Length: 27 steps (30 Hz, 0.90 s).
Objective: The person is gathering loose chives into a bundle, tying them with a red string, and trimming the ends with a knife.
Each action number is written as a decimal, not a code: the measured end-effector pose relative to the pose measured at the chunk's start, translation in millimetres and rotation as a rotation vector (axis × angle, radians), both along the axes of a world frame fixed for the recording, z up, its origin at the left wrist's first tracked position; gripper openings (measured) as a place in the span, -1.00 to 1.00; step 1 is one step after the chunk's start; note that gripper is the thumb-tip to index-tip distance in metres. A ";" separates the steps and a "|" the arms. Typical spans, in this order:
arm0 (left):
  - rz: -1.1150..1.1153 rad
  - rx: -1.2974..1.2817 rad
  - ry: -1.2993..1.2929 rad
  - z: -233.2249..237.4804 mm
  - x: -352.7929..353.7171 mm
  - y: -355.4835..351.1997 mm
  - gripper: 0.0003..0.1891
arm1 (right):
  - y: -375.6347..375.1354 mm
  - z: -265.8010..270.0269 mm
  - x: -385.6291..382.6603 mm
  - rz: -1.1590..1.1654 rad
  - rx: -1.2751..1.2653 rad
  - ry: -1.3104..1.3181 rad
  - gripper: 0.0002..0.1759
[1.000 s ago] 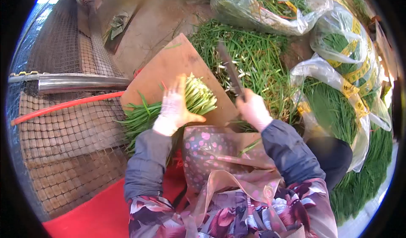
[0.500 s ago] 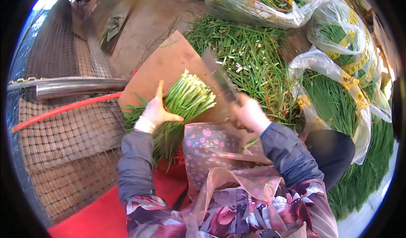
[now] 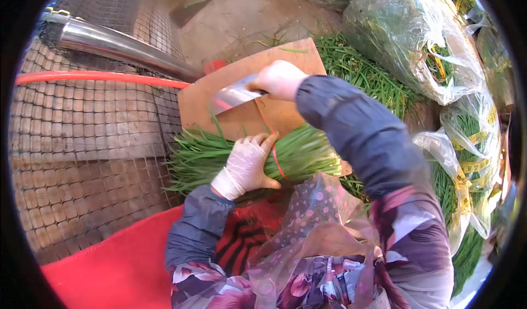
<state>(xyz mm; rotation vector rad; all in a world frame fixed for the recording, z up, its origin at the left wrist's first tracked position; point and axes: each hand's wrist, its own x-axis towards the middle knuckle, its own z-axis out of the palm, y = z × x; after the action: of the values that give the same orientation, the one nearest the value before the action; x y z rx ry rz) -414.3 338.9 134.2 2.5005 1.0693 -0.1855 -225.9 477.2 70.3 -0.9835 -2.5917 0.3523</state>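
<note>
Left hand [image 3: 245, 166] gripping chive bundle [image 3: 299, 154], right hand [image 3: 280, 80] clasping cleaver [image 3: 233, 96], cutting board [image 3: 285, 62]

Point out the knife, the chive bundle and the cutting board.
knife [image 3: 231, 96], head view, middle of the shiny blade.
chive bundle [image 3: 307, 152], head view, green stalks right of the red band.
cutting board [image 3: 241, 123], head view, bare wood below the blade.

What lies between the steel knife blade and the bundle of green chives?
The head view shows brown wooden cutting board between the steel knife blade and the green chive bundle, crossed by a thin red band and a stray green leaf.
</note>
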 end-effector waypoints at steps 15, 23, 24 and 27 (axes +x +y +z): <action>0.269 -0.542 -0.036 18.6 24.0 -5.0 -0.16 | -215.8 46.8 67.7 -0.929 -0.312 0.445 -0.11; 0.172 -0.535 -0.471 47.0 31.9 -89.6 -0.21 | -304.4 70.5 223.3 -1.486 -0.469 0.708 -0.68; 0.158 -0.531 -0.478 51.0 39.6 -98.6 -0.21 | -322.5 86.0 223.8 -1.472 -0.521 0.938 -0.71; 0.195 -0.443 -0.484 55.0 53.0 -125.4 -0.24 | -366.4 138.6 164.5 -1.214 -0.203 0.593 -0.59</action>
<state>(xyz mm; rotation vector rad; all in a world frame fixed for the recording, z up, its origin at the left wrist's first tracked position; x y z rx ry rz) -361.3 213.5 189.1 1.8967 0.9341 0.2107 -61.4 110.9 209.0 -1.9123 -1.1407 0.4510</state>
